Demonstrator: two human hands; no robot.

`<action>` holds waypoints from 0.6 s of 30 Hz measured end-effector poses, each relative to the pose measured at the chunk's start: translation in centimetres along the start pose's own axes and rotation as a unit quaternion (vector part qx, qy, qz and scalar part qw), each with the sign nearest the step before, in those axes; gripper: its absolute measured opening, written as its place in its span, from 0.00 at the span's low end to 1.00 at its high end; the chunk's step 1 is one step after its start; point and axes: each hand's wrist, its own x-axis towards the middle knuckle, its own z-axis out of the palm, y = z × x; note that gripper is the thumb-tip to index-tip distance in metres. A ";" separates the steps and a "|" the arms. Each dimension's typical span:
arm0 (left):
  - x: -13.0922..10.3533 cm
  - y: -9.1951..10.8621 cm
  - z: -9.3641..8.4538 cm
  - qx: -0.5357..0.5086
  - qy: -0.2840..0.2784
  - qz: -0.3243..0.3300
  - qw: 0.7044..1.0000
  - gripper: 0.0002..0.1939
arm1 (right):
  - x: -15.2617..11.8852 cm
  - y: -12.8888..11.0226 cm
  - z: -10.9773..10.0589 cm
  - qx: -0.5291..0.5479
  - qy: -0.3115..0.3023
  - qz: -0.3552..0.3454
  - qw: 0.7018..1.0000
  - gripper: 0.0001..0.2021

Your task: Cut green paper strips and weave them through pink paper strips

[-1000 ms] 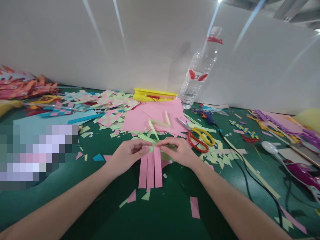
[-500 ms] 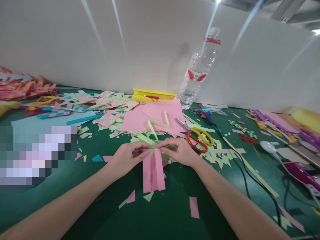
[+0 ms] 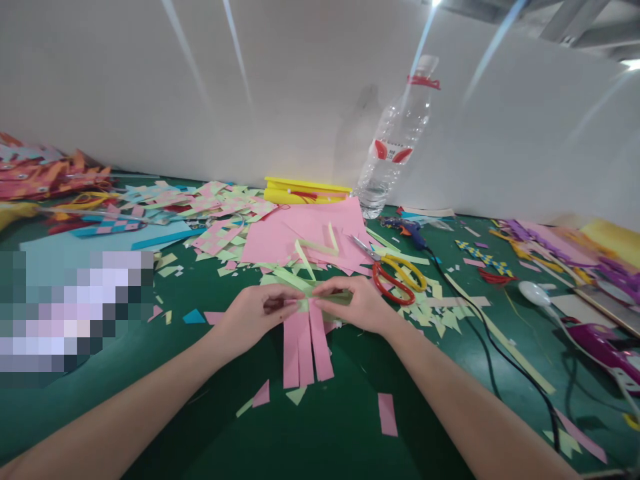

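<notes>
Pink paper strips (image 3: pixel 299 347) hang side by side toward me, joined at their top with pale green strips (image 3: pixel 293 278). My left hand (image 3: pixel 263 313) pinches the upper left of the joined strips between thumb and fingers. On the other side, my right hand (image 3: pixel 353 303) pinches the upper right, its fingertips almost touching those of my left hand. Between the fingertips a small bit of green paper shows; the exact crossing of the strips is partly hidden. Beyond the hands lies a pink sheet (image 3: pixel 270 233) with a bent pale strip on it.
Scissors (image 3: pixel 395 273) with red and yellow handles lie right of the sheet. Behind stand a leaning bottle (image 3: pixel 395 147) and a yellow roll (image 3: pixel 285 193). A glue gun (image 3: pixel 413 233) trails a black cable at right. Paper scraps (image 3: pixel 225 200) cover the green table (image 3: pixel 240 447).
The pink strips have spread apart at their lower ends, with a wider gap before the right one. Both hands keep nearly the same place and hold.
</notes>
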 end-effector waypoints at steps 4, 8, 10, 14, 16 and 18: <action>0.0 0.1 -0.1 -0.012 0.001 0.000 1.000 0.14 | 0.1 0.1 0.0 0.012 -0.006 0.018 1.000 0.08; -0.1 0.2 -0.1 -0.027 0.001 0.003 1.000 0.14 | 0.2 0.1 -0.1 0.017 -0.001 0.025 1.000 0.07; -0.1 0.4 -0.2 -0.026 0.000 0.005 1.000 0.14 | 0.2 0.1 -0.1 0.018 0.002 0.026 1.000 0.07; -0.1 0.6 -0.2 -0.020 -0.005 0.001 1.000 0.15 | 0.2 0.3 0.0 0.019 0.011 0.027 0.999 0.08; 0.0 0.6 -0.2 -0.020 -0.008 0.001 1.000 0.16 | 0.2 0.5 0.0 0.019 0.011 0.029 0.999 0.08; 0.0 0.5 -0.1 -0.021 -0.007 0.003 1.000 0.15 | 0.2 0.6 0.1 0.019 0.010 0.029 0.999 0.08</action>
